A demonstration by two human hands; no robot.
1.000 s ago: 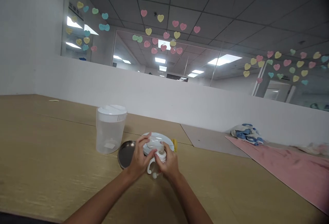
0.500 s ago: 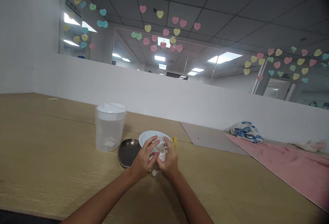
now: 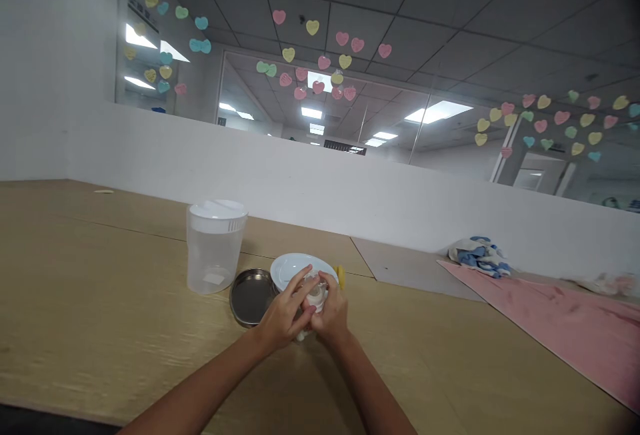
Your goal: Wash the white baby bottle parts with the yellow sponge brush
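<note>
My left hand (image 3: 284,315) and my right hand (image 3: 333,312) are closed together around a small clear-and-white plastic piece (image 3: 316,296). It has a rounded transparent top and a white, ring-like lower part; its exact kind is hard to tell. Fingers of both hands cover much of it. Just below the hands, part of a small white object (image 3: 301,336) shows on the table. Behind them sits a pale blue-white oval plate or basin (image 3: 293,264), with a yellow thing (image 3: 341,276) at its right edge. A round metal tin (image 3: 250,296) lies just left of my left hand.
A translucent pitcher with a white lid (image 3: 214,252) stands left of the tin on the wooden table (image 3: 125,302). To the right lie a pink cloth (image 3: 555,328) and a crumpled blue-and-white cloth (image 3: 479,256). A white wall (image 3: 310,185) runs behind.
The fingers have shifted slightly around the plastic piece, and its clear top now looks tipped, with more of my left fingers across it. The surrounding objects stay put.
</note>
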